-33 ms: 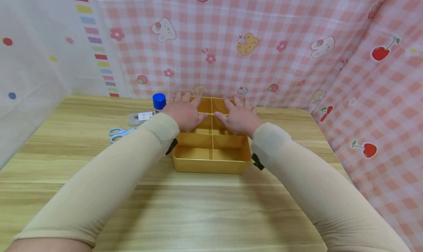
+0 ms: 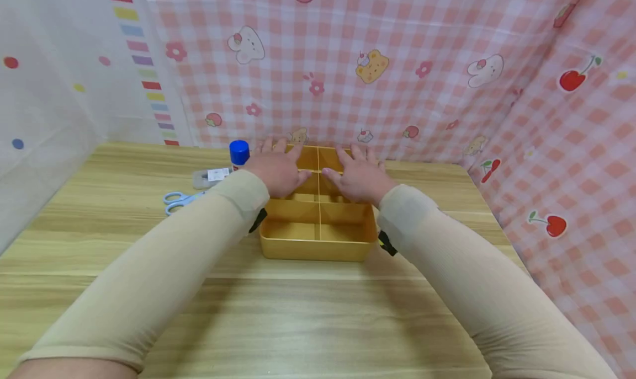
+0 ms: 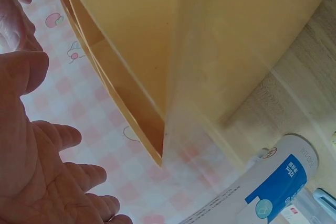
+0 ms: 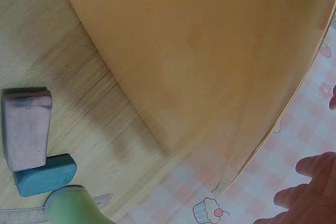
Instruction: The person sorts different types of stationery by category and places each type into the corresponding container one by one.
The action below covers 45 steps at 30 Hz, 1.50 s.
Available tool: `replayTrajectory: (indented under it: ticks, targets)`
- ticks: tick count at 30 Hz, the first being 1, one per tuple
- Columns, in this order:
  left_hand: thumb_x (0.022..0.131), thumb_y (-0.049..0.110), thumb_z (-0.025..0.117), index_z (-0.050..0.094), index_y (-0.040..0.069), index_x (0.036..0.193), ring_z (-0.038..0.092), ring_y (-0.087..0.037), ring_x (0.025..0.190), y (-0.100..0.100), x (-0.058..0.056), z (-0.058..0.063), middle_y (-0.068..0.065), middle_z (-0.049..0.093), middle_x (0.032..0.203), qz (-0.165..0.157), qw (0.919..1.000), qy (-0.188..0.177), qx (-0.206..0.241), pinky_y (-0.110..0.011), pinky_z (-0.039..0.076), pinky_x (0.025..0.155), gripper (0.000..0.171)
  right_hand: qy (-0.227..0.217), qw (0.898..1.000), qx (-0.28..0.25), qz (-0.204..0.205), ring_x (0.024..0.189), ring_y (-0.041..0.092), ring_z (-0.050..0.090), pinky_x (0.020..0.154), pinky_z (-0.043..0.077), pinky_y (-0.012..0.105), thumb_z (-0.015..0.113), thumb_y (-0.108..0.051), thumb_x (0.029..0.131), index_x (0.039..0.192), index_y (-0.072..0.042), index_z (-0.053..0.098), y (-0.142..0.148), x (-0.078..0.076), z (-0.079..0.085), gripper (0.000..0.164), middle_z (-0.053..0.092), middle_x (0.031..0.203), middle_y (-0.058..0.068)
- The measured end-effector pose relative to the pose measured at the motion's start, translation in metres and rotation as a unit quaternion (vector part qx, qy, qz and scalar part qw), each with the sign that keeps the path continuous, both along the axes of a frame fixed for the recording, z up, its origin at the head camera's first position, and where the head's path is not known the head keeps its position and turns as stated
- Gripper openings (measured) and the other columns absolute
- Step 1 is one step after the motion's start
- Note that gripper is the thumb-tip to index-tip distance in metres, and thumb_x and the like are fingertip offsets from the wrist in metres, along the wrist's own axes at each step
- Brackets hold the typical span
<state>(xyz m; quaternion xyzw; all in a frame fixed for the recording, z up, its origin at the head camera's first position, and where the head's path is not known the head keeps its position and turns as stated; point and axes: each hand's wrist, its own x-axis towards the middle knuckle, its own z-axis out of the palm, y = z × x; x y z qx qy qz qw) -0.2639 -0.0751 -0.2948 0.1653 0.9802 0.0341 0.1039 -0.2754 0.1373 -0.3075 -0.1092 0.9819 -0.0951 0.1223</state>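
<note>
A yellow-orange divided box (image 2: 318,250) stands on the table, its compartments separated by thin walls. Over its left side, my left hand (image 2: 275,172) lies palm down with fingers spread forward. My right hand (image 2: 361,177) is spread the same way over the right side, thumb pointing toward the middle divider. Neither hand grips anything. The left wrist view looks up past the box wall at the palm and fingers of the left hand (image 3: 42,166). Fingertips of the right hand (image 4: 310,192) show at the lower right of the right wrist view.
Left of the box are a blue-capped white bottle (image 2: 239,153), a clear case (image 2: 212,176) and light-blue scissors (image 2: 180,201). Right of it lie a pinkish block (image 4: 27,129), a teal block (image 4: 46,176), a green rounded object (image 4: 73,205) and a ruler (image 4: 23,215). A checked curtain (image 2: 318,48) hangs behind.
</note>
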Motion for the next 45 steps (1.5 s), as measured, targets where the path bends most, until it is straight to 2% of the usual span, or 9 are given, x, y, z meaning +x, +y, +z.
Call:
replayTrajectory:
  ticks: [10, 15, 19, 23, 28, 31, 34, 39, 45]
  targets:
    - [0.11, 0.06, 0.033, 0.015, 0.014, 0.17, 0.005, -0.045, 0.163, 0.0, -0.002, -0.001, -0.021, 0.011, 0.176, -0.025, 0.999, 0.015, 0.033, -0.059, 0.01, 0.13, 0.078, 0.012, 1.0, -0.019, -0.009, 0.161, 0.05, -0.009, 0.125, 0.006, 0.073, 0.033, -0.064, 0.108, 0.17, -0.018, 0.011, 0.01, -0.004, 0.005, 0.08, -0.006, 0.178, 0.015]
    - [0.108, 0.059, 0.042, 0.039, 0.011, 0.162, 0.047, -0.04, 0.149, 0.002, 0.029, 0.005, -0.017, 0.044, 0.164, -0.072, 0.9943, 0.046, 0.064, -0.056, 0.04, 0.12, 0.072, 0.041, 0.998, -0.045, -0.015, 0.162, 0.05, -0.003, 0.127, 0.011, 0.067, 0.035, -0.06, 0.109, 0.17, -0.014, 0.014, 0.02, -0.003, 0.013, 0.079, 0.001, 0.177, 0.019]
    - [0.107, 0.06, 0.047, 0.047, 0.012, 0.157, 0.062, -0.038, 0.134, 0.0, 0.059, 0.001, -0.013, 0.056, 0.155, -0.1, 0.9917, 0.046, 0.066, -0.054, 0.049, 0.111, 0.069, 0.047, 0.995, -0.088, -0.024, 0.164, 0.043, 0.0, 0.129, 0.009, 0.062, 0.036, -0.057, 0.11, 0.169, -0.011, 0.017, 0.03, 0.002, 0.023, 0.077, 0.005, 0.177, 0.017]
    - [0.103, 0.059, 0.056, 0.051, 0.014, 0.155, 0.063, -0.034, 0.132, -0.004, 0.082, -0.015, -0.012, 0.062, 0.149, -0.131, 0.989, 0.042, 0.054, -0.054, 0.048, 0.112, 0.069, 0.039, 0.991, -0.122, -0.028, 0.164, 0.04, 0.006, 0.13, 0.01, 0.059, 0.034, -0.057, 0.111, 0.168, -0.011, 0.019, 0.043, 0.009, 0.031, 0.075, 0.008, 0.177, 0.016]
    - [0.102, 0.049, 0.064, 0.057, 0.019, 0.148, 0.069, -0.024, 0.123, -0.006, 0.092, -0.047, -0.005, 0.071, 0.135, -0.157, 0.9849, 0.064, 0.038, -0.053, 0.047, 0.107, 0.055, 0.029, 0.987, -0.151, -0.042, 0.162, 0.041, 0.016, 0.129, 0.016, 0.06, 0.034, -0.058, 0.11, 0.168, -0.011, 0.023, 0.056, 0.019, 0.033, 0.074, 0.013, 0.176, 0.019]
    - [0.101, 0.04, 0.066, 0.069, 0.02, 0.122, 0.073, -0.015, 0.095, -0.005, 0.094, -0.065, 0.003, 0.078, 0.105, -0.171, 0.9792, 0.097, 0.05, -0.044, 0.047, 0.092, 0.028, 0.034, 0.982, -0.176, -0.055, 0.159, 0.042, 0.026, 0.127, 0.022, 0.061, 0.035, -0.056, 0.111, 0.167, -0.009, 0.026, 0.063, 0.025, 0.032, 0.073, 0.021, 0.174, 0.019]
    - [0.099, 0.036, 0.07, 0.065, 0.023, 0.093, 0.062, -0.009, 0.07, -0.006, 0.095, -0.078, 0.011, 0.069, 0.076, -0.18, 0.9731, 0.131, 0.058, -0.038, 0.039, 0.077, 0.016, 0.049, 0.975, -0.205, -0.072, 0.155, 0.043, 0.034, 0.124, 0.028, 0.062, 0.038, -0.053, 0.111, 0.165, -0.009, 0.029, 0.07, 0.03, 0.029, 0.07, 0.028, 0.172, 0.018]
    - [0.096, 0.037, 0.075, 0.059, 0.024, 0.079, 0.055, -0.008, 0.06, -0.01, 0.099, -0.086, 0.013, 0.056, 0.064, -0.178, 0.9671, 0.169, 0.069, -0.036, 0.035, 0.072, 0.026, 0.083, 0.967, -0.222, -0.093, 0.153, 0.043, 0.037, 0.122, 0.031, 0.063, 0.046, -0.046, 0.111, 0.163, -0.009, 0.035, 0.086, 0.034, 0.02, 0.065, 0.033, 0.17, 0.017]
    - [0.095, 0.037, 0.076, 0.059, 0.023, 0.078, 0.052, -0.008, 0.058, -0.011, 0.101, -0.086, 0.012, 0.056, 0.063, -0.185, 0.9643, 0.174, 0.074, -0.035, 0.034, 0.07, 0.027, 0.103, 0.973, -0.178, -0.104, 0.153, 0.043, 0.038, 0.121, 0.032, 0.063, 0.054, -0.04, 0.109, 0.159, -0.008, 0.044, 0.105, 0.031, -0.002, 0.06, 0.042, 0.165, 0.018]
